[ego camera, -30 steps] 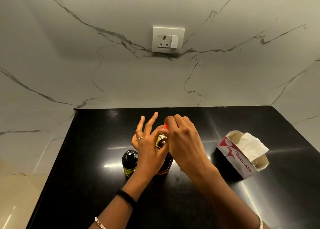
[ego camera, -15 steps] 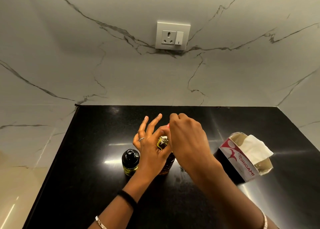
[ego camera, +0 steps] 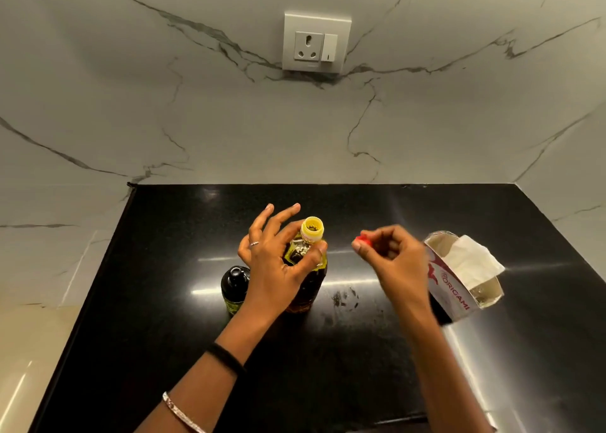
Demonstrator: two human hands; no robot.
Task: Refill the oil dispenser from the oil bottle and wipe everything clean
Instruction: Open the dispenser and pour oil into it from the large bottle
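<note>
Closest in, reaches forward over the glossy black stone counter (ego camera: 157, 317) with both forearms. Grips the tall clear plastic oil bottle (ego camera: 306, 290), dark gold inside, just below its neck with the left hand (ego camera: 273, 268): thumb and forefinger curled round it, other fingers fanned loose above. Pinches the small red screw cap (ego camera: 361, 239) in the curled fingertips of the right hand (ego camera: 392, 257), in the air to the right of the bottle and apart from it. Has just taken that cap off, since half a second back it sat under the right hand on the bottle top, and so bares the yellow pour spout (ego camera: 312, 229). Leaves the bottle upright, open and probably ready to pour, with nothing poured yet. Keeps the small dark glass oil dispenser (ego camera: 234, 288) capped in black just left of the bottle; likely needs opening first. Shows dull smudges (ego camera: 344, 298) right of the bottle, for wiping later. Further right, an open red-and-white cardboard tissue box (ego camera: 454, 296) reading "ORIGAMI", white tissue (ego camera: 472, 263) poking out. No legible print on either bottle. Farthest, a white wall socket (ego camera: 316, 42) on veined marble.
</note>
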